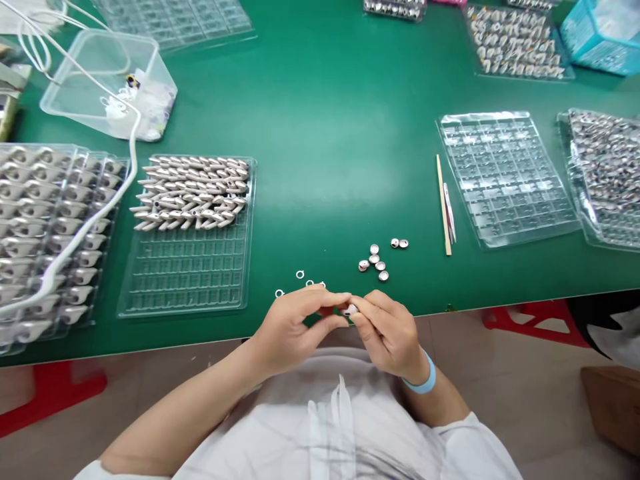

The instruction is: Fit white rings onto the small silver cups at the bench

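At the table's front edge, my left hand [295, 327] and my right hand [387, 333] meet fingertip to fingertip. Both pinch one small, shiny silver-and-white earbud-like part [350, 310], mostly covered by the fingers. Small white rings [300, 274] lie just beyond my left hand, some partly hidden by it. Several small round metallic caps [375, 259] are scattered beyond my right hand. To the left, a clear plastic tray [185, 277] holds rows of silvery stemmed parts [195, 193] in its far half.
Tweezers [449, 212] and a wooden stick [443, 205] lie beside a clear tray [510, 180] on the right. Filled trays [607, 180] stand at far right and far left. A white cable [133, 143] crosses a plastic tub [110, 80]. Red stools [540, 320] are below the table.
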`<control>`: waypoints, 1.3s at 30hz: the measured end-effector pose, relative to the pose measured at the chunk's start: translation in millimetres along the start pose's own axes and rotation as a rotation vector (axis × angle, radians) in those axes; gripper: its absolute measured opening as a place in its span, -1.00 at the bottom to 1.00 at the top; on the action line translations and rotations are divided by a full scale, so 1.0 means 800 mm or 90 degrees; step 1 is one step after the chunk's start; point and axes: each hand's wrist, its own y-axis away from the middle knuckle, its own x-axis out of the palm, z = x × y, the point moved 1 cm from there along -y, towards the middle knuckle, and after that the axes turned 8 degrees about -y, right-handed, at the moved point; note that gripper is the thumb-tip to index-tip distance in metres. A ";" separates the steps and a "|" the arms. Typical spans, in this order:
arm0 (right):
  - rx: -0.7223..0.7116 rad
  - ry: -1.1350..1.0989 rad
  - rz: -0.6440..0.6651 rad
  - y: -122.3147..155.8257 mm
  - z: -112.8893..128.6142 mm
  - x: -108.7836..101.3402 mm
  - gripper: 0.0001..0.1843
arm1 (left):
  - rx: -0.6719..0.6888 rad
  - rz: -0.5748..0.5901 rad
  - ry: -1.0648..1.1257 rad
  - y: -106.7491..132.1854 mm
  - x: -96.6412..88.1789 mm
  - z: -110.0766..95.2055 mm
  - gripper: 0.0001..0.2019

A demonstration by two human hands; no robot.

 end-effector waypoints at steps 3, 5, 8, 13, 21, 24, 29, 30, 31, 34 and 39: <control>-0.009 -0.009 -0.017 0.005 -0.001 -0.001 -0.63 | -0.178 0.043 0.207 0.001 -0.001 -0.002 -0.78; -0.018 -0.017 -0.021 0.006 -0.001 0.000 -0.59 | -0.270 0.031 0.319 0.000 0.001 -0.003 -0.79; -0.041 -0.025 -0.028 0.007 0.001 0.003 -0.54 | -0.348 0.005 0.435 -0.003 0.004 -0.006 -0.81; -0.057 -0.019 -0.031 0.005 0.002 0.005 -0.51 | -0.426 0.024 0.541 -0.009 0.004 -0.009 -0.81; -0.057 -0.013 -0.009 0.004 0.002 0.002 -0.46 | -0.430 0.063 0.536 -0.005 0.005 -0.008 -0.88; -0.052 -0.044 -0.010 0.004 0.004 -0.001 -0.48 | -0.414 0.066 0.508 -0.002 0.006 -0.008 -0.89; -0.002 -0.071 -0.030 0.006 0.005 -0.002 -0.50 | -0.169 0.037 0.213 0.000 0.004 -0.009 -0.92; 0.010 -0.079 -0.033 0.006 0.006 -0.002 -0.50 | -0.074 0.010 0.116 0.000 0.003 -0.010 -0.91; 0.018 -0.085 -0.036 0.006 0.006 -0.002 -0.50 | 0.021 -0.020 0.025 0.000 0.003 -0.010 -0.89; 0.025 -0.086 -0.039 0.006 0.007 -0.001 -0.52 | 0.210 -0.098 -0.151 0.002 0.005 -0.012 -0.82; 0.033 -0.072 -0.045 0.007 0.008 0.000 -0.52 | 0.247 -0.135 -0.217 0.004 0.010 -0.013 -0.78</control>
